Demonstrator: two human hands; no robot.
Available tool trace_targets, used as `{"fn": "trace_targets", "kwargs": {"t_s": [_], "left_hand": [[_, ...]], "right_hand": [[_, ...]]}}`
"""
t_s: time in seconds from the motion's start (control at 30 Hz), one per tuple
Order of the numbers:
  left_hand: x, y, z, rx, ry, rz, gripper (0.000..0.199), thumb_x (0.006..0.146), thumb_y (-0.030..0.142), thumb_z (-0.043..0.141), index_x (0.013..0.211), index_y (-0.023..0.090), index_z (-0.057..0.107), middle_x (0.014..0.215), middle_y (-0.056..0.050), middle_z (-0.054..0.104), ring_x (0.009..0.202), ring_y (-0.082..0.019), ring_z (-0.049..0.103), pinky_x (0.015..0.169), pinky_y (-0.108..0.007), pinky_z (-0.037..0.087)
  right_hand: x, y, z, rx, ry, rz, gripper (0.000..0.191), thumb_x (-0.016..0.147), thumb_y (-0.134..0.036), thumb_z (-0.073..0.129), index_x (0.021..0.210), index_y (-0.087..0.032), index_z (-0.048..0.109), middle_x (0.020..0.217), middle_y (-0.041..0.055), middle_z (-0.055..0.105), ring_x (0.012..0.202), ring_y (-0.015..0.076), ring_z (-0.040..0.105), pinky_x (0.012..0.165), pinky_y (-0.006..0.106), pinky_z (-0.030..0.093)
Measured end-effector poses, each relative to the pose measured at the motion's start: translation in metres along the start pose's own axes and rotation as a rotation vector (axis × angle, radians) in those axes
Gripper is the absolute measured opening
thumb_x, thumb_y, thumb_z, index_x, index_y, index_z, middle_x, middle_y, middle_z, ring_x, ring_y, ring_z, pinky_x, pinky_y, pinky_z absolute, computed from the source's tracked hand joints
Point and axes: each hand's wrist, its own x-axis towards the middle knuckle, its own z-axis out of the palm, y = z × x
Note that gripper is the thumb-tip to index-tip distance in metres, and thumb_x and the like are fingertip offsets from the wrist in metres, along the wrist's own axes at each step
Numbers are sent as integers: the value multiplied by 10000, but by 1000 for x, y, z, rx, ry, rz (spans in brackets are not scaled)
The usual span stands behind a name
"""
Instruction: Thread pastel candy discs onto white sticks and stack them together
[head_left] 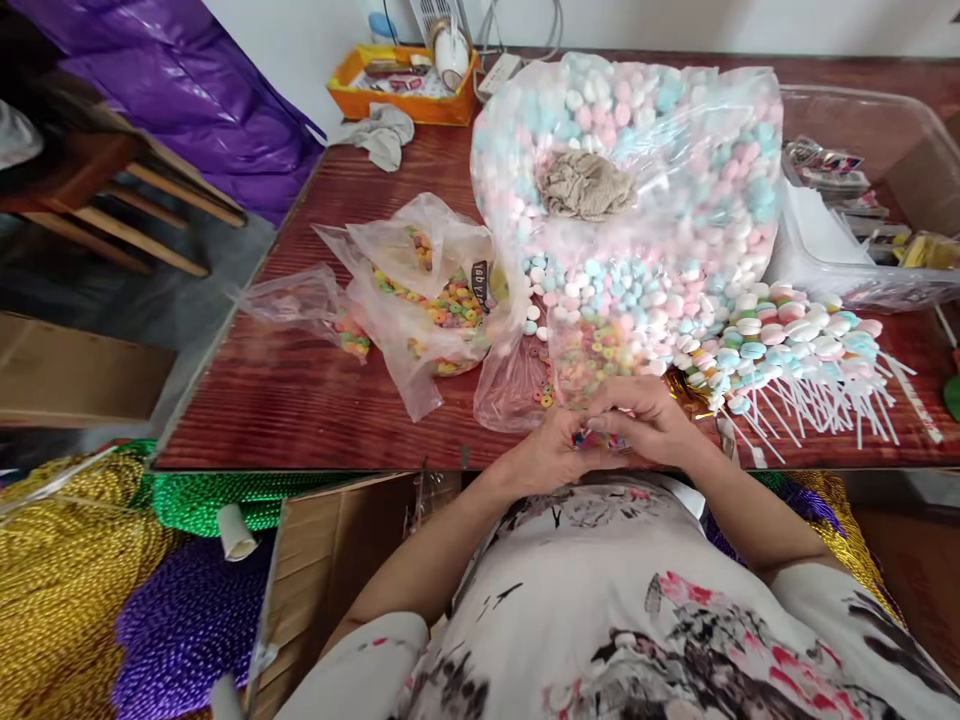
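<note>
My left hand point(551, 452) and my right hand point(646, 418) meet at the table's front edge, close to my body. Fingers of both are closed around a small shiny multicoloured piece point(600, 440), mostly hidden by them, so its kind cannot be made out. Just beyond them lies a clear bag point(517, 385) with small colourful rings in it. Right of my right hand is a pile of pastel pink, white and blue macaron-like pieces on white sticks point(787, 345). Behind my hands sits a large clear bag of pastel pieces point(705, 170), some loose at its mouth.
A crumpled brown cloth point(585, 186) lies on the large bag. Another plastic bag of coloured rings point(450, 300) lies to the left. At the back stand an orange tray point(405, 105) and a clear bin point(847, 285) with packets. Gold bead strands point(67, 570) and an open carton point(315, 590) are below.
</note>
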Motion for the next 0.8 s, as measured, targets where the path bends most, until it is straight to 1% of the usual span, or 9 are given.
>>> {"fn": "trace_targets", "kwargs": {"t_s": [0.13,0.27,0.33,0.4,0.57,0.63,0.7,0.77,0.8], "left_hand": [[2,-1,2,11,17,35,387,764,485,747,655,137,618,488,42,492,453,-84,464,461,-207,370],[-10,8,-13,-114,-55,42,474,657,479,839,956,146,686,760,-7,626,684,-120,565,610,-212,462],[-17,13,-20,-161,-114,-9,470,757,525,752,1016,140,681,828,-26,631,688,-105,546,599,-200,442],[-20,13,-22,-177,-113,-58,451,868,550,622,946,111,688,790,-39,624,612,-84,508,539,-192,393],[-13,-5,-5,-296,191,21,455,810,569,686,825,114,664,629,-4,578,542,-80,501,513,-191,389],[-10,-13,1,-386,292,26,447,814,577,675,767,136,622,578,17,544,501,-78,503,484,-185,394],[-7,-17,3,-427,354,11,446,822,586,659,747,152,587,550,31,521,444,-70,475,428,-176,369],[-4,-17,2,-417,359,-19,461,821,610,646,750,161,568,531,44,501,400,-60,434,383,-166,325],[-3,-16,1,-402,352,-35,476,821,628,633,746,164,560,518,50,484,390,-60,426,370,-162,305]], "right_hand": [[-5,7,10,-122,-17,-56,176,933,-221,566,807,-196,686,716,15,656,661,128,586,635,259,440],[-9,12,0,100,24,-4,108,904,-247,641,835,-205,713,702,2,681,649,125,609,623,248,468],[-7,10,-7,150,71,22,111,887,-277,670,817,-204,717,704,1,683,645,127,610,620,252,480],[-2,8,-9,97,69,3,133,892,-291,664,812,-201,718,710,5,681,641,127,604,618,256,480],[8,16,-1,-150,113,-146,139,925,-258,606,863,-211,721,714,17,671,698,145,594,688,285,470],[5,22,2,-109,173,-88,145,917,-286,627,1014,-234,721,783,14,680,735,146,598,706,285,475],[-3,27,7,-19,231,7,314,872,-355,692,1169,-257,678,855,8,672,728,140,581,691,283,479],[-12,31,15,-5,266,67,363,828,-381,739,1163,-257,679,845,1,643,691,132,551,657,280,468],[-16,33,21,-36,286,70,280,830,-357,737,1085,-247,703,808,-3,627,669,127,540,640,276,457]]}}
